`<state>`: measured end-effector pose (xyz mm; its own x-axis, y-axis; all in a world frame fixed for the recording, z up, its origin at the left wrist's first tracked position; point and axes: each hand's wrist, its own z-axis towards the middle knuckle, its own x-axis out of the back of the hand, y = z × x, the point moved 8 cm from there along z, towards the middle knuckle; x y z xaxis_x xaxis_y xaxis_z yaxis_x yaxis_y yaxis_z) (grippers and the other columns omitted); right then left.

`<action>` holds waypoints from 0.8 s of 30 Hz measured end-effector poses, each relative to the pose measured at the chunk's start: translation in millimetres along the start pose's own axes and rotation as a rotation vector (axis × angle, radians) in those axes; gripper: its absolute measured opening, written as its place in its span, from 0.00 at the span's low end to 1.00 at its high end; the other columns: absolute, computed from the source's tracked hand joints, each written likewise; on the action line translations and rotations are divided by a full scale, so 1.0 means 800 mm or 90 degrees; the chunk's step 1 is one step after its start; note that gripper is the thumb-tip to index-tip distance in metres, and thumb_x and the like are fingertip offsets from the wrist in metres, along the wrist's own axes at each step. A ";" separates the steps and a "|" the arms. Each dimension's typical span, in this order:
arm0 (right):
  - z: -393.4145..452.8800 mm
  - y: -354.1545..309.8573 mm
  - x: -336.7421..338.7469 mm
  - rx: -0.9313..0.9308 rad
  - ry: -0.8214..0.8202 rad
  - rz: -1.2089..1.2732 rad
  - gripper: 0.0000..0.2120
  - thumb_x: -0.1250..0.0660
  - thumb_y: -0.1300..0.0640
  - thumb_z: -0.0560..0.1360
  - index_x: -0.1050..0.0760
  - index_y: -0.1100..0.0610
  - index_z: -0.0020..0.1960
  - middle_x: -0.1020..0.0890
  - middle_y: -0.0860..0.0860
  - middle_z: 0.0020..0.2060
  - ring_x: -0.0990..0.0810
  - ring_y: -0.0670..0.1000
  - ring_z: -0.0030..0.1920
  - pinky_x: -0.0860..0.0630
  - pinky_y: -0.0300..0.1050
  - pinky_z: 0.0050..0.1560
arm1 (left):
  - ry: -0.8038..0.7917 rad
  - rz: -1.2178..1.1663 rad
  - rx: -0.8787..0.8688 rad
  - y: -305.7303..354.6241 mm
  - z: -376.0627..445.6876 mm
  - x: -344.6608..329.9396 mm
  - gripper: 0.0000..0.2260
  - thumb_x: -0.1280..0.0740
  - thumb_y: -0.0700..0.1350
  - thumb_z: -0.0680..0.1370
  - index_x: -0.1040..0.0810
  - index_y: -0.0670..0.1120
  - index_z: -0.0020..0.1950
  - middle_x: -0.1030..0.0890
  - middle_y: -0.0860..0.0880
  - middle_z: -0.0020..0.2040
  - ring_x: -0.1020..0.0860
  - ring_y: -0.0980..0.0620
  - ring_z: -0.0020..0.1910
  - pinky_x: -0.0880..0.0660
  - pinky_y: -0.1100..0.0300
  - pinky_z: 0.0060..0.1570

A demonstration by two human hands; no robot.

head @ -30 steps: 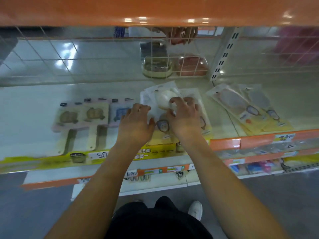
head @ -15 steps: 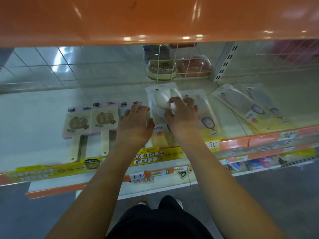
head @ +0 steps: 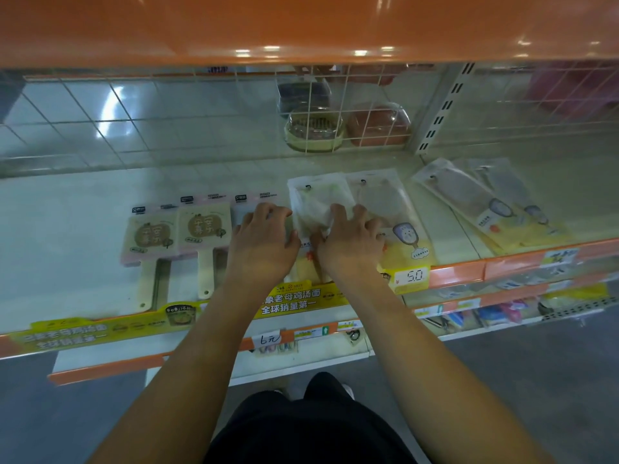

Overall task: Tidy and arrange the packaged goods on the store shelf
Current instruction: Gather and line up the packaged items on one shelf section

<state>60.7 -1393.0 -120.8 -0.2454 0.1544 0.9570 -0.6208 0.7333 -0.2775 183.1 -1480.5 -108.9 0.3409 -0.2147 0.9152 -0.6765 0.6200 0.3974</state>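
Two clear plastic packets lie side by side on the white shelf (head: 67, 236): the left packet (head: 318, 202) and the right packet (head: 388, 202) with a cartoon label. My right hand (head: 348, 242) presses down on both with spread, bent fingers. My left hand (head: 264, 239) rests flat against the left edge of the left packet, fingers lightly curled, covering part of a third pink-backed board pack. Two pink-backed cutting-board packs (head: 177, 229) lie to the left.
More clear packets (head: 485, 205) lie at the right of the shelf. Behind a wire grid stand two lidded containers (head: 315, 128). An orange shelf (head: 301, 25) hangs overhead. Price strip with a 5.0 tag (head: 413, 276) runs along the front edge; lower shelves sit below.
The two clear packets have been squared up and now lie flat side by side. Both hands stayed on them; the view shifted slightly.
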 end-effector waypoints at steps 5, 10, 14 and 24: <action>-0.004 -0.005 0.000 -0.003 -0.030 -0.001 0.28 0.38 0.40 0.77 0.41 0.48 0.72 0.41 0.57 0.72 0.40 0.65 0.69 0.35 0.58 0.62 | 0.012 -0.015 -0.002 -0.003 -0.004 0.006 0.16 0.38 0.52 0.78 0.28 0.49 0.65 0.29 0.47 0.63 0.27 0.44 0.60 0.29 0.48 0.57; -0.008 -0.013 -0.003 0.009 -0.048 -0.010 0.28 0.38 0.40 0.77 0.41 0.48 0.72 0.41 0.56 0.72 0.39 0.65 0.69 0.35 0.58 0.61 | 0.023 -0.029 -0.002 -0.006 -0.010 0.008 0.17 0.38 0.51 0.78 0.27 0.48 0.65 0.28 0.47 0.62 0.26 0.43 0.59 0.28 0.47 0.56; -0.005 -0.016 -0.005 0.005 -0.054 -0.021 0.29 0.38 0.40 0.77 0.42 0.48 0.72 0.41 0.56 0.72 0.40 0.65 0.69 0.35 0.58 0.62 | 0.029 -0.035 -0.005 -0.007 -0.009 0.011 0.16 0.38 0.51 0.78 0.27 0.48 0.65 0.28 0.47 0.63 0.26 0.44 0.60 0.28 0.47 0.57; -0.005 -0.011 -0.005 0.023 -0.030 -0.018 0.29 0.41 0.35 0.77 0.40 0.46 0.73 0.39 0.55 0.72 0.39 0.65 0.69 0.38 0.59 0.65 | 0.017 -0.035 -0.006 -0.002 0.001 0.006 0.17 0.38 0.51 0.78 0.28 0.49 0.65 0.28 0.47 0.64 0.27 0.44 0.61 0.29 0.48 0.59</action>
<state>69.7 -1397.2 -121.8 -0.2621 0.1021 0.9596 -0.6536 0.7128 -0.2543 185.3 -1483.3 -105.2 0.3947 -0.2277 0.8901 -0.6504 0.6150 0.4457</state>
